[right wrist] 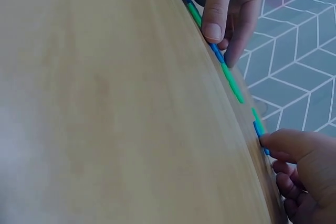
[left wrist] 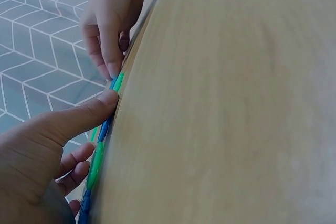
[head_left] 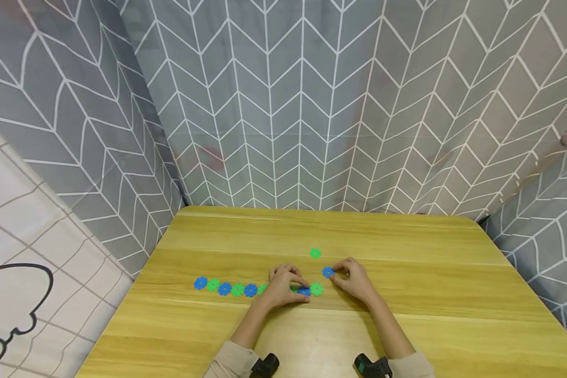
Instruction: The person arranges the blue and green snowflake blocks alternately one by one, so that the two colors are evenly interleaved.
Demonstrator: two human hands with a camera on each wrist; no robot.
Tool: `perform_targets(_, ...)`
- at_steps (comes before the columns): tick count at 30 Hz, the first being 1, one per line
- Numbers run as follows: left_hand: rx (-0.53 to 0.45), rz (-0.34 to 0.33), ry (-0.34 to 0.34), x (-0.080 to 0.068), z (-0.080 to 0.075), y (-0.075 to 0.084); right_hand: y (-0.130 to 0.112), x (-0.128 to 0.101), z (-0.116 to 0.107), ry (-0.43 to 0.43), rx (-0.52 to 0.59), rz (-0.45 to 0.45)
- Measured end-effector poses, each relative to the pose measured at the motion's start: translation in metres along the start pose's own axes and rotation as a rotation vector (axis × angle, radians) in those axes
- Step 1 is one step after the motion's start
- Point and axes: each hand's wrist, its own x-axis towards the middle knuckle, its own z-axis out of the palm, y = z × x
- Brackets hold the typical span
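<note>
Both hands are down on the wooden counter (head_left: 406, 325), working at a row of small flat gear-shaped discs (head_left: 231, 288), toothed round the rim and laid edge to edge in alternating blue and green. The left hand (head_left: 283, 286) sits over the near end of that row, fingers curled down, its thumb (left wrist: 100, 106) pressing on the blue disc (head_left: 304, 291) under its fingertips; a green disc (head_left: 316, 289) lies touching that one, just outside the fingers. The rest of the row trails away from the hand's outer side. The right hand (head_left: 352, 278) is close by, the two hands nearly meeting, and it pinches a loose blue disc (head_left: 328, 272) at its fingertips, flat on the wood. A single green disc (head_left: 315, 253) lies alone just beyond both hands, apart from the row
</note>
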Motion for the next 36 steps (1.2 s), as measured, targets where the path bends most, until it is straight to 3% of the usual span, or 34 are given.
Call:
perform_targets(9,0.001,-0.001,0.006,0.000,0.002,-0.004,-0.002,-0.002,0.002,-0.006,-0.044,-0.015)
perform_targets(20,0.000,0.000,0.014,-0.001,0.002,-0.004,-0.003,-0.002,0.005,0.071,-0.083,-0.055)
perform_targets(30,0.012,0.009,0.009,-0.001,0.001,-0.005,-0.016,0.010,0.011,-0.036,-0.143,-0.072)
perform_targets(36,-0.004,0.005,0.001,0.001,0.002,-0.005,-0.014,0.017,0.014,-0.041,-0.117,-0.054)
